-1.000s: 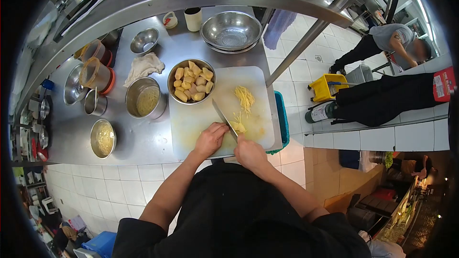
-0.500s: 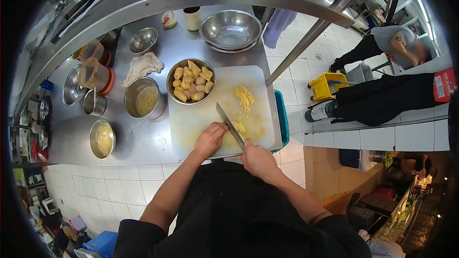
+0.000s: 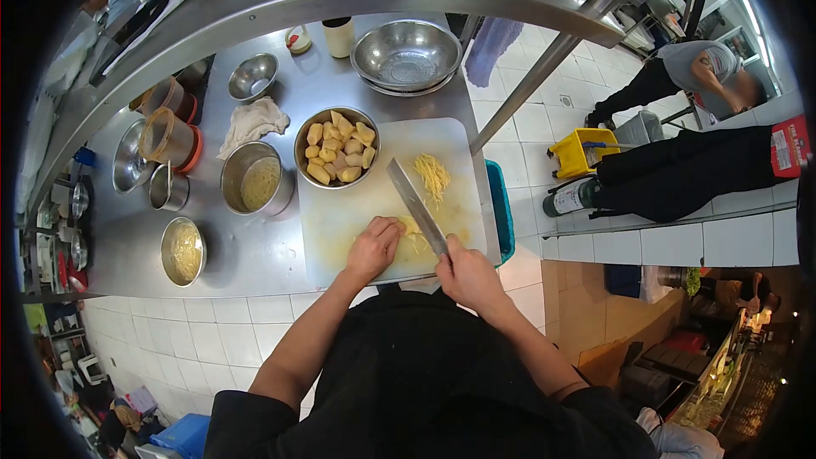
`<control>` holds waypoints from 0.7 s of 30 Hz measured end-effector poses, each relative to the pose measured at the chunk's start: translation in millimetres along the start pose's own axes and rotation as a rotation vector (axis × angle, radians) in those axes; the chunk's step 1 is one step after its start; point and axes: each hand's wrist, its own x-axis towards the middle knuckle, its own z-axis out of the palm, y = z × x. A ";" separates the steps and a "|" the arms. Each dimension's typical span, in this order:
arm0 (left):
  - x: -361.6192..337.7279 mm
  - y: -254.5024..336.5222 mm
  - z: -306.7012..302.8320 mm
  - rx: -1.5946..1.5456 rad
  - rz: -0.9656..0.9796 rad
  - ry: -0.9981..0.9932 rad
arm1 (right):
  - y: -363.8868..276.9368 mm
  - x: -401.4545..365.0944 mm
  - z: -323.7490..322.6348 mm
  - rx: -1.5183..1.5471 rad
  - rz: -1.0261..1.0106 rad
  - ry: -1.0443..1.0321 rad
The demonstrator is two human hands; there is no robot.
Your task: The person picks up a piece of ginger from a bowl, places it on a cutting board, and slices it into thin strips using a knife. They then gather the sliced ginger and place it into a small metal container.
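Observation:
My right hand [image 3: 467, 274] is wrapped round the handle of a knife [image 3: 416, 206], its blade pointing up and left over the white cutting board [image 3: 340, 212]. My left hand [image 3: 375, 248] rests on the board with curled fingers pressed on a pale yellow piece [image 3: 411, 227], mostly hidden by the fingers. Thin strips lie beside it, near the blade. A pile of yellow shreds [image 3: 433, 175] is farther up on the board. A steel bowl of peeled yellow pieces [image 3: 340, 146] sits at the board's upper left corner.
Left of the board stand a steel pot [image 3: 257, 178], a small bowl of shreds [image 3: 184, 252], a cloth [image 3: 253, 125] and plastic tubs. Large steel bowls [image 3: 406, 55] stand behind. A metal shelf [image 3: 340, 2] crosses overhead. A person [image 3: 680, 76] is at the far right.
The knife and my right hand have moved slightly to the right, away from my left fingers. Another person's shoulder now shows at the upper left.

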 end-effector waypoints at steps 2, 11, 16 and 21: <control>2.5 2.7 1.8 -0.009 -0.031 0.009 | 10.6 -2.8 -7.8 -0.013 -0.091 0.049; -20.4 36.0 -22.2 0.030 0.022 0.053 | 51.3 -18.9 13.6 -0.248 -0.139 0.237; -0.8 78.2 -43.3 0.164 0.224 -0.218 | 46.2 -11.8 45.2 -0.240 -0.178 0.222; 1.5 82.1 -39.5 0.241 0.130 -0.410 | 45.4 -6.4 52.1 -0.282 -0.249 0.254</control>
